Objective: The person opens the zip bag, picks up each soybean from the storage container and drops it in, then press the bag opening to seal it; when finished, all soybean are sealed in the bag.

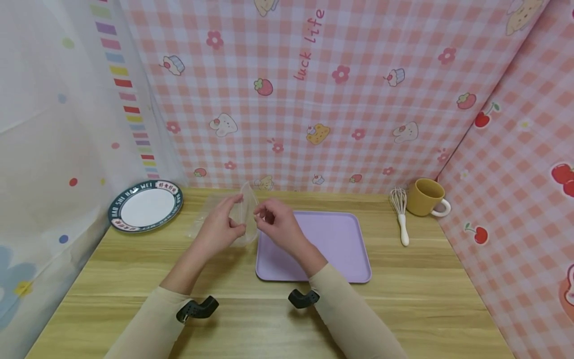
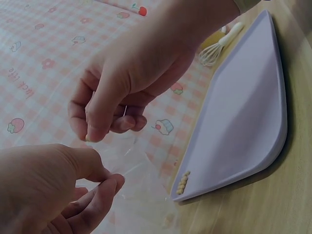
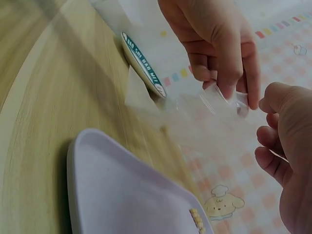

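A clear plastic zip bag (image 1: pixel 248 212) hangs between the two hands above the table, left of the lilac tray (image 1: pixel 329 239). My left hand (image 1: pixel 220 224) pinches its upper edge between thumb and fingers. At the bag's other edge is my right hand (image 1: pixel 280 224), thumb and curled fingertips pinched together on the film. A small tan piece (image 2: pixel 168 220) shows through the lower part of the bag. In the tray's corner lies a short twisted tan snack (image 2: pixel 183 183), which the right wrist view (image 3: pixel 197 221) also catches; my right hand hides it in the head view.
A plate (image 1: pixel 147 207) with a dark green lettered rim stands at the back left. At the back right are a white-handled whisk (image 1: pixel 400 214) and a mustard mug (image 1: pixel 425 197) with a white handle. Patterned cloth walls (image 1: pixel 287 109) border the wooden table (image 1: pixel 251 319).
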A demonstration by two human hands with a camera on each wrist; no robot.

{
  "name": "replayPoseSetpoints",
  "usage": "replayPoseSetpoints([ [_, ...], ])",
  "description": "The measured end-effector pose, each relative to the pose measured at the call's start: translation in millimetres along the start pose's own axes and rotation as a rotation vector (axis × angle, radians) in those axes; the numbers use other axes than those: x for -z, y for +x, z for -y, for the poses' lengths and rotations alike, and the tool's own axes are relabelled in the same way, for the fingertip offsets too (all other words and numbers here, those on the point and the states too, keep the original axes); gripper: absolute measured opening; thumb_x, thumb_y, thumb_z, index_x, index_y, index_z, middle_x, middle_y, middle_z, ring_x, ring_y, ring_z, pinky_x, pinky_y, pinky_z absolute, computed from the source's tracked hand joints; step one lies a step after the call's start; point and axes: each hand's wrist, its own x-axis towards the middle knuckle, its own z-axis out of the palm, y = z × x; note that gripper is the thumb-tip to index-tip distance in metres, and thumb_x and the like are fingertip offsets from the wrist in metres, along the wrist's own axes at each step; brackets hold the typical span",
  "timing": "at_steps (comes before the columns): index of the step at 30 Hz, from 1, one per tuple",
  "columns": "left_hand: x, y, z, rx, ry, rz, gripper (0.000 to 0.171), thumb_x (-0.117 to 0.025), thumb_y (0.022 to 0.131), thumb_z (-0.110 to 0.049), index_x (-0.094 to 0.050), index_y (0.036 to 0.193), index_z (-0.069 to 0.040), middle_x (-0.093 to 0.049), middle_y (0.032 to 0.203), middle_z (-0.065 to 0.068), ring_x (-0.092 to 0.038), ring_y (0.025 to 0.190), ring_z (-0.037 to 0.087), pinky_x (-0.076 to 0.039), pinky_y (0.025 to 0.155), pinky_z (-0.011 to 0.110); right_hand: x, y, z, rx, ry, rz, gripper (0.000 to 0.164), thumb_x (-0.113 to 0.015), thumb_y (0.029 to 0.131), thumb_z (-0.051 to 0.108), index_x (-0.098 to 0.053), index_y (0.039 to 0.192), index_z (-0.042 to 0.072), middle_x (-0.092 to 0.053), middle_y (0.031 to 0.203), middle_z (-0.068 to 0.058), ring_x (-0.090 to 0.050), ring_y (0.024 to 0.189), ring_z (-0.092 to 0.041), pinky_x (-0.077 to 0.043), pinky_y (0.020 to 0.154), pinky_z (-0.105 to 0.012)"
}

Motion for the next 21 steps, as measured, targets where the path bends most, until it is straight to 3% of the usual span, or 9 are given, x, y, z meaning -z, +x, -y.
replayPoseSetpoints([
  [10, 0.9, -1.8, -2.3, 0.011, 0.003, 0.003, 0.085, -0.077, 0.087, 0.004, -0.043, 0.165, 0.002, -0.050, 0.162, 0.023, -0.072, 0.078, 0.016, -0.061, 0.067, 0.031, -6.2, 6.4, 8.0, -0.019, -0.079, 0.032, 0.013, -0.076, 0.099, -0.003, -0.075, 0.108, 0.007, -0.057, 0.088, -0.002, -0.049, 0.072, -0.010, -0.043, 0.064, -0.024],
  [21, 1.5, -1.4, -3.4, 0.022, 0.000, 0.009, 0.084, -0.078, 0.089, 0.004, -0.044, 0.165, 0.001, -0.050, 0.163, 0.021, -0.072, 0.078, 0.017, -0.062, 0.066, 0.032, -4.5, 7.4, 6.7, -0.039, -0.101, 0.037, 0.017, -0.078, 0.101, 0.001, -0.077, 0.117, 0.005, -0.059, 0.091, -0.003, -0.050, 0.072, -0.009, -0.045, 0.064, -0.023],
])
